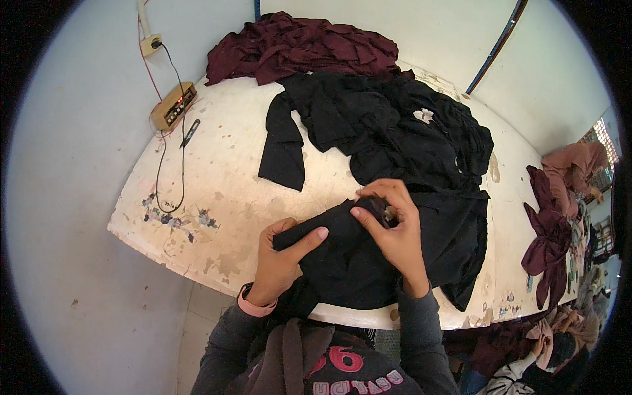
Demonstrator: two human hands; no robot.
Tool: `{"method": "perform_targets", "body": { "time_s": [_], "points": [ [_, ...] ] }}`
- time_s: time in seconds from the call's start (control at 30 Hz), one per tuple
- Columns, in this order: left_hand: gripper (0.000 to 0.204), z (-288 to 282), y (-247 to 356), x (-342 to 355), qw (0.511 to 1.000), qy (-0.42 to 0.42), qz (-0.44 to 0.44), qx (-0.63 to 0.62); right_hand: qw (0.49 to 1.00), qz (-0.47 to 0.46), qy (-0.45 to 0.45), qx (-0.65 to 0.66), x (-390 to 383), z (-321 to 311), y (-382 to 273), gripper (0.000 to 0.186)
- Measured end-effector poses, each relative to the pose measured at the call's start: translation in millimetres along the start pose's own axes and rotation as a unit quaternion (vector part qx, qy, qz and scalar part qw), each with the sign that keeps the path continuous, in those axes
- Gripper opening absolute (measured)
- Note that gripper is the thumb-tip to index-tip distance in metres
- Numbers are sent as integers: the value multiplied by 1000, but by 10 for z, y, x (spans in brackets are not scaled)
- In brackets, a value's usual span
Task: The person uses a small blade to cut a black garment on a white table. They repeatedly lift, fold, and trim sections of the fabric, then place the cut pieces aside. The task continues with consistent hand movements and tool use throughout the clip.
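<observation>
The flaking desk lay open toward nine; near its six-o'clock edge both hands pinched black cloth, rumpled maroon fabric at twelve.

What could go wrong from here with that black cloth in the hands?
The black cloth between left hand and right hand reaches the near edge of the table, so it might slide off. It also blends into the black pile beyond, which could get dragged along.
</observation>
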State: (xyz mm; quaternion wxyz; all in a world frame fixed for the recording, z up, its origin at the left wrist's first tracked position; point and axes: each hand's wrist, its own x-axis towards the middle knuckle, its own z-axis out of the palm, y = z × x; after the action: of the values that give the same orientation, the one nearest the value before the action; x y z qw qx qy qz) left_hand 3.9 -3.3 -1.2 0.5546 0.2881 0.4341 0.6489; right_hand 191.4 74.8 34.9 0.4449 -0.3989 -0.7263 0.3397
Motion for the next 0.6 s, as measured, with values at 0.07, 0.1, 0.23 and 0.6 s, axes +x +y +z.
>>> {"method": "perform_targets", "body": {
  "time_s": [0.07,0.1,0.23,0.6],
  "points": [
    [16,2,-1,-13,1000,1,16,8,998,-43,22,-27,-12,-12,-69,30],
    [15,4,0,-19,1000,1,24,12,997,-64,33,-40,-15,-16,-108,34],
    [27,57,37,-25,997,-30,37,63,996,-55,-62,-27,10,1,-346,32],
    [43,13,79,-15,999,-25,-1,38,998,-52,11,-18,-73,-3,-324,24]
  ]
}}
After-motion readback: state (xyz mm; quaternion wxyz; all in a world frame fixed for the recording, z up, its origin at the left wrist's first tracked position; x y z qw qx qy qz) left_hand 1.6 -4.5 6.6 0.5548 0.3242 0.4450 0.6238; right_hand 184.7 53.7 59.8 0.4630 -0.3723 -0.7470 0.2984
